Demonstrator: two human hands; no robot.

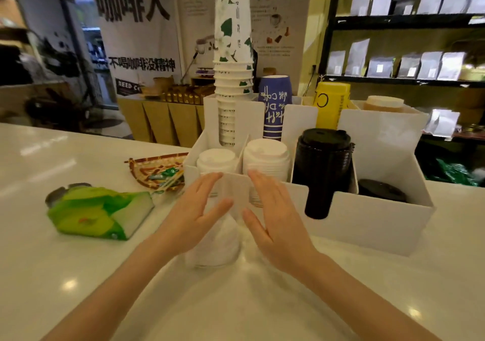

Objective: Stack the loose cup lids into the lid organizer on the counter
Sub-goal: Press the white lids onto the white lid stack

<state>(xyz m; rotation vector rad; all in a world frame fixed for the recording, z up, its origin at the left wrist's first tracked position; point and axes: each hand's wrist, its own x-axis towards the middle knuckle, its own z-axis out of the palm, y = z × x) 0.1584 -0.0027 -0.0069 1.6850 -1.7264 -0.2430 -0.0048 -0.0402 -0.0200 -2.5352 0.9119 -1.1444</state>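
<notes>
A white lid organizer [367,222] stands on the counter. Its front slots hold two stacks of white lids [216,158] [266,155], a tall stack of black lids [324,162] and a low black lid [380,189]. A blurred stack of loose white lids [220,246] sits on the counter just in front of the organizer. My left hand [199,209] and my right hand [273,214] hover on either side of it, palms facing each other, fingers spread, holding nothing. The left hand hides part of the loose stack.
Paper cups stand in the organizer's back slots: a tall white-and-green stack [233,51], a blue cup [275,104] and a yellow one [332,104]. On the left of the counter lie a green tissue pack [99,209] and a woven basket [157,168] of packets.
</notes>
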